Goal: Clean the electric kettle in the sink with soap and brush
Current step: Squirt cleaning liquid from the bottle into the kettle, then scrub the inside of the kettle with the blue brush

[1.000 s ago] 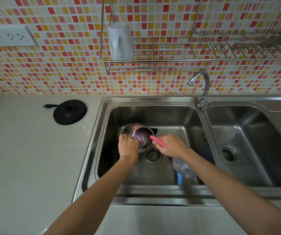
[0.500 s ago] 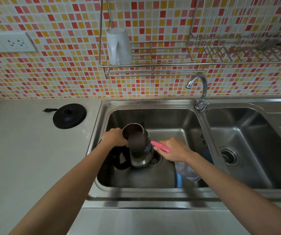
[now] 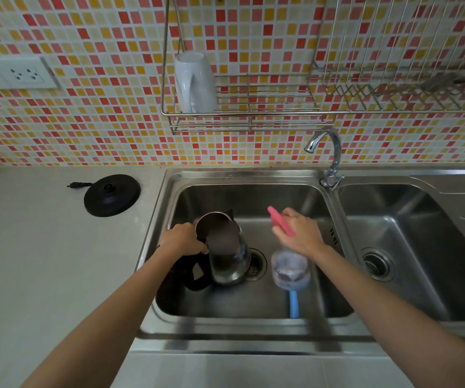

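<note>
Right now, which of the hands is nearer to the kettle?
Left. The left hand grips the kettle at its handle side; the right hand, holding the pink brush, is apart from it, to its right.

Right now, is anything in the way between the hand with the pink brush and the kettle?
No, nothing visible. The right hand grips the pink brush just right of the kettle, with only bare sink between. The left hand holds the kettle's other side, out of the way.
</note>
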